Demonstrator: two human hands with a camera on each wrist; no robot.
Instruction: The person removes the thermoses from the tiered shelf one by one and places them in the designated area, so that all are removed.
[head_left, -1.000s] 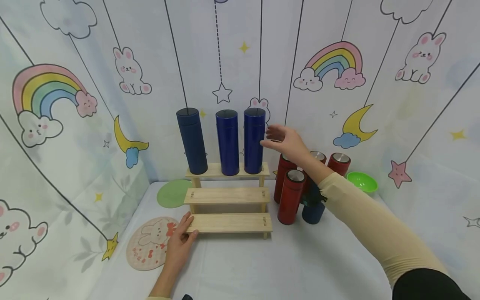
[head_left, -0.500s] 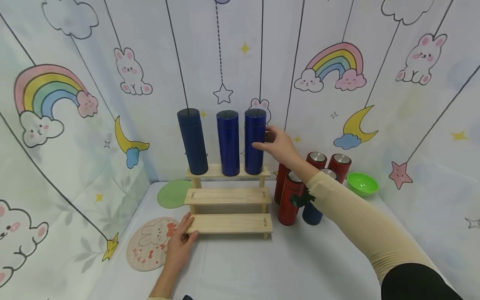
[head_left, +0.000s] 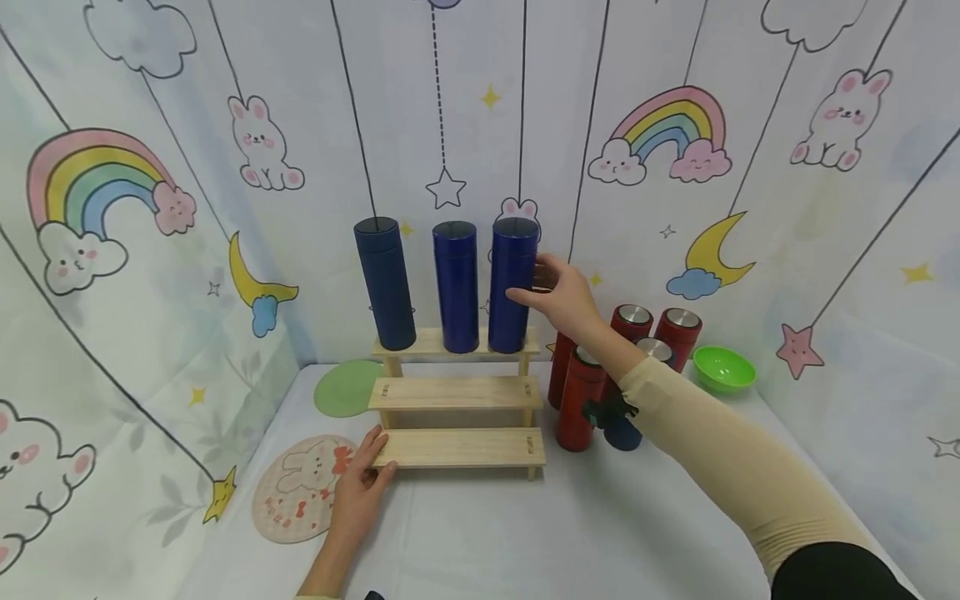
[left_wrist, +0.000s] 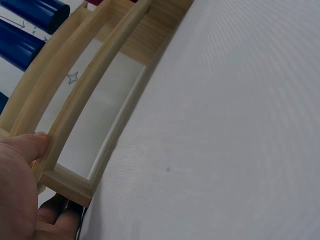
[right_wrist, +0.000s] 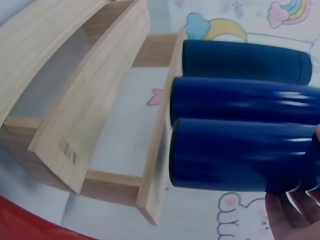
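Note:
A three-tier wooden step shelf (head_left: 456, 392) stands mid-table in the head view. On its top tier are a dark navy thermos bottle (head_left: 385, 283) at left, a shiny blue thermos bottle (head_left: 456, 287) in the middle, and a second shiny blue one (head_left: 511, 279) at right. My right hand (head_left: 566, 300) grips that right-hand bottle from its right side, thumb in front; the right wrist view shows fingers (right_wrist: 285, 215) around its upper part. With thumb and fingers, my left hand (head_left: 360, 487) holds the left end of the lowest tier. The left wrist view shows the thumb (left_wrist: 30, 146) against the wood.
Several red thermos bottles (head_left: 579, 404) and a blue one (head_left: 622, 429) stand right of the shelf, partly behind my right arm. A green bowl (head_left: 724, 369) sits at far right. Left lie a green round mat (head_left: 347, 388) and a pink rabbit mat (head_left: 296, 492).
My right hand has moved left onto the right-hand blue bottle and taken hold of it. The bottle has shifted slightly toward the front. My left hand stays on the shelf.

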